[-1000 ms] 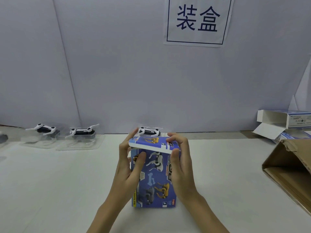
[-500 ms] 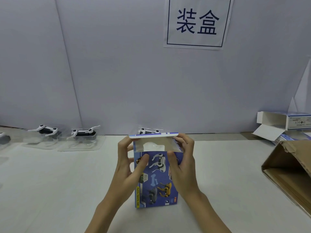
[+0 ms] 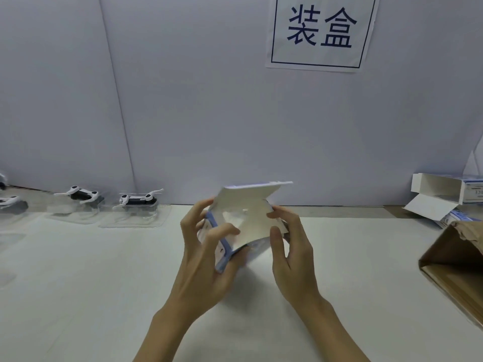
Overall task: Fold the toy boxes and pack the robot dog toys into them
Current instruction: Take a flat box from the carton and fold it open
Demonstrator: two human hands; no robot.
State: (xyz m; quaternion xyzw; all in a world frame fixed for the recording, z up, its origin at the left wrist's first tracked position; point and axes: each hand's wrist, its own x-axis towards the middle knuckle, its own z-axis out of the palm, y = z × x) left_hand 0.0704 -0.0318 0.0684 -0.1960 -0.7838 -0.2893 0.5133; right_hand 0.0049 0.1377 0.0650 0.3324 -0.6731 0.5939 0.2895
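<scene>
A blue toy box [image 3: 247,220] is held above the table at centre, tipped so its open end and white inner lid flap face me. My left hand [image 3: 206,254] grips its left side with thumb and fingers round the blue edge. My right hand [image 3: 290,246] grips the right side, thumb on the white flap. The box is blurred by motion; I cannot tell what is inside. Two black-and-white robot dog toys [image 3: 81,195] [image 3: 138,199] lie in clear plastic trays at the back left.
Another toy [image 3: 10,201] shows at the far left edge. Open white and blue boxes [image 3: 444,197] lie at the back right. A brown cardboard carton [image 3: 460,265] stands open at the right edge. A grey wall with a paper sign [image 3: 321,32] backs the table.
The box stood upright on the table with its lid being opened; now both hands have lifted it and tipped its open top toward me.
</scene>
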